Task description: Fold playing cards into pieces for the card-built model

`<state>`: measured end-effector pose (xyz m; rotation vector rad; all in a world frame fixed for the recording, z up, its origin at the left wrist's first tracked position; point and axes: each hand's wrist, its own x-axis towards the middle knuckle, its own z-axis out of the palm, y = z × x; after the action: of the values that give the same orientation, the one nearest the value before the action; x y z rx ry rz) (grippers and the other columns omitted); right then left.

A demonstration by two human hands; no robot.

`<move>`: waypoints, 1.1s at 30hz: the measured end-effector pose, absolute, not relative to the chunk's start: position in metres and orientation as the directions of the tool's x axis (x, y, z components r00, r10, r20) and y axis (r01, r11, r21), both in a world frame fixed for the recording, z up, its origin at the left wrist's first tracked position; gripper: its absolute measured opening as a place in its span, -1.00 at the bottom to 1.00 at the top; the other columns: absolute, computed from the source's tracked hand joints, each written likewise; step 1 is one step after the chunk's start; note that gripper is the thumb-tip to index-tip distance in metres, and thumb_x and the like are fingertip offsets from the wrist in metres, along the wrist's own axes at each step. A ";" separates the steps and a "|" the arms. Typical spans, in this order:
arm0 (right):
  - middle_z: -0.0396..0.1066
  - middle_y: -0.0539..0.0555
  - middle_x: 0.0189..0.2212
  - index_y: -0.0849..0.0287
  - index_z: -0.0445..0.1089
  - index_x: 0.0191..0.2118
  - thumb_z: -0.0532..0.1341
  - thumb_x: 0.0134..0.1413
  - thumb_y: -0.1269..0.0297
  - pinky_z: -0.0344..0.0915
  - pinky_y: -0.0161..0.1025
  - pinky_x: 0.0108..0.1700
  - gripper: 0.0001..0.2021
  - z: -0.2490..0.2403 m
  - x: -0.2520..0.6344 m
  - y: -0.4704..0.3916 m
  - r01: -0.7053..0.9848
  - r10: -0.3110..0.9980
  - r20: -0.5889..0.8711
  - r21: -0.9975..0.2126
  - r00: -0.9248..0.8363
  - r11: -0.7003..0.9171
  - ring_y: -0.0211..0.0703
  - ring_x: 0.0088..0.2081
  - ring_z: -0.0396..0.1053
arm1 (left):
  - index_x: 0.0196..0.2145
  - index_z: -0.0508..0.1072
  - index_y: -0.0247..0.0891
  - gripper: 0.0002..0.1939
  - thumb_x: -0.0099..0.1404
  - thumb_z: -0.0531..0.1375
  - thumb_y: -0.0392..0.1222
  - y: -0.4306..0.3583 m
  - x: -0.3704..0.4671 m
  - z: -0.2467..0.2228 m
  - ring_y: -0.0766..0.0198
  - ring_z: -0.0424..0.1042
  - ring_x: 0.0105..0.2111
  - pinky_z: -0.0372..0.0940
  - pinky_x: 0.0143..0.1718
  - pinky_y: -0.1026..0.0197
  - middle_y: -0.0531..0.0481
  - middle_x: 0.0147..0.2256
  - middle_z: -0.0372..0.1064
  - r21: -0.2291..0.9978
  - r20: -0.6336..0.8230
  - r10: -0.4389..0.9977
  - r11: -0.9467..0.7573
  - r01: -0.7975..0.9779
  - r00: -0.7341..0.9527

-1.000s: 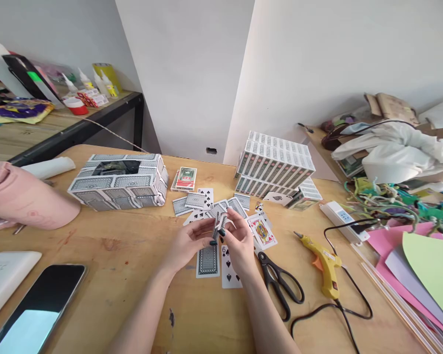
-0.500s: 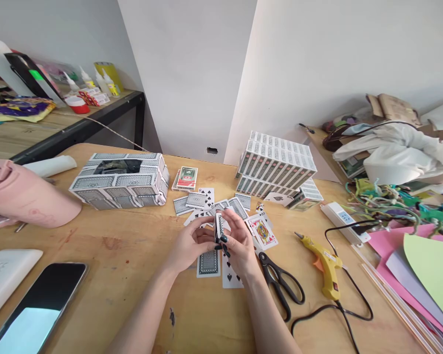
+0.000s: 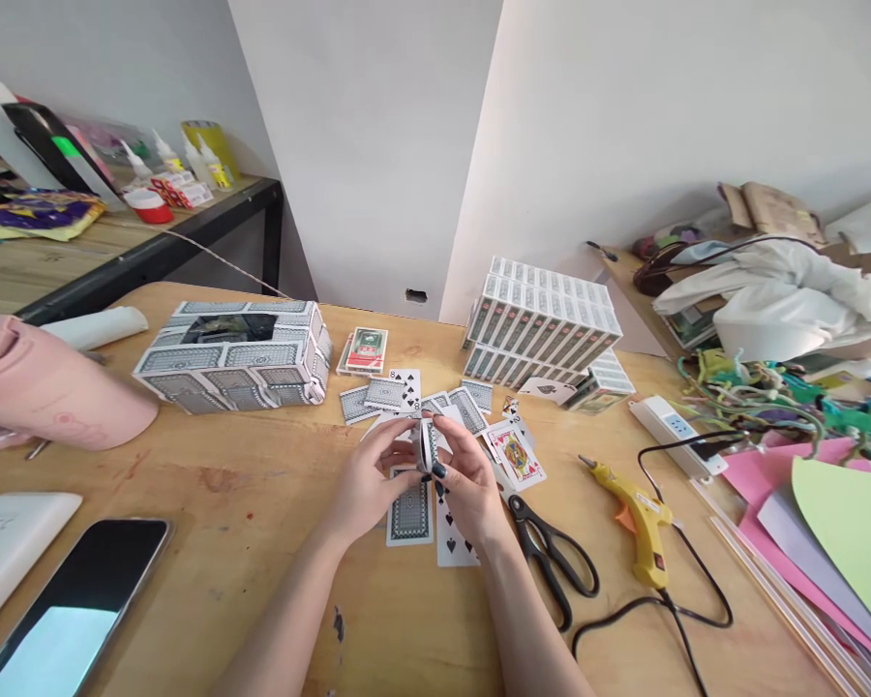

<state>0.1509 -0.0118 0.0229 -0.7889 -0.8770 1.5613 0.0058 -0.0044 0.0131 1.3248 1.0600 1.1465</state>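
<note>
Between my hands, a curved or folded patterned playing card [image 3: 427, 443] is held upright by its edges. My left hand [image 3: 377, 474] grips its left side with thumb and fingers. On the right side, my right hand [image 3: 471, 474] pinches it, dark nail polish showing. Just below the hands lie a face-down card [image 3: 409, 513] and a spade card [image 3: 450, 540], partly covered by my right hand. More loose cards are spread behind, with a face card [image 3: 517, 457] to the right. Whether the held piece is one card or several cannot be told.
A card-covered box [image 3: 232, 353] stands at the back left, stacked card boxes [image 3: 541, 319] at the back right. Black scissors [image 3: 552, 557] and a yellow glue gun [image 3: 643, 528] with its cable lie right. A phone [image 3: 79, 600] and pink bag [image 3: 58, 387] are left.
The held card has turned slightly and now shows more of its curved patterned side. Both hands have shifted their fingers a little around it.
</note>
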 end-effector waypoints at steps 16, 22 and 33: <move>0.47 0.07 -0.26 0.10 0.43 -0.11 0.24 -0.03 0.24 0.29 -0.22 -0.34 -0.70 0.010 0.143 -0.008 -0.136 0.991 -0.046 -0.990 0.129 -0.028 -0.20 -0.40 0.32 | 0.05 0.25 -0.11 -0.50 0.15 0.15 -0.37 -0.005 0.009 0.002 0.13 0.31 0.00 0.38 -0.10 0.11 -0.10 0.03 0.22 0.778 0.381 0.922 -0.360 0.514 0.068; 0.43 -0.01 -0.54 0.13 0.48 -0.31 0.23 -0.04 0.22 0.20 -0.28 -0.50 -0.83 0.017 0.142 -0.009 -0.182 0.985 -0.085 -0.982 0.150 -0.057 -0.26 -0.57 0.25 | 0.06 0.25 -0.12 -0.51 0.16 0.14 -0.37 -0.004 0.009 -0.001 0.15 0.35 -0.04 0.39 -0.10 0.10 -0.10 0.04 0.22 0.784 0.387 0.922 -0.348 0.514 0.034; 0.40 -0.02 -0.50 0.14 0.52 -0.39 0.35 -0.24 0.23 0.09 -0.34 -0.49 -0.82 0.012 0.144 -0.004 -0.470 0.971 -0.236 -0.854 -0.027 -0.221 -0.33 -0.54 0.14 | 0.06 0.25 -0.10 -0.50 0.16 0.17 -0.36 -0.004 0.011 -0.001 0.15 0.35 -0.03 0.39 -0.08 0.14 -0.08 0.04 0.24 0.762 0.455 0.890 -0.393 0.514 0.006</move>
<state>0.1438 -0.0041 0.0123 -1.0113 -0.6931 1.5472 0.0106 -0.0045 -0.0013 1.9106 1.4430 1.3494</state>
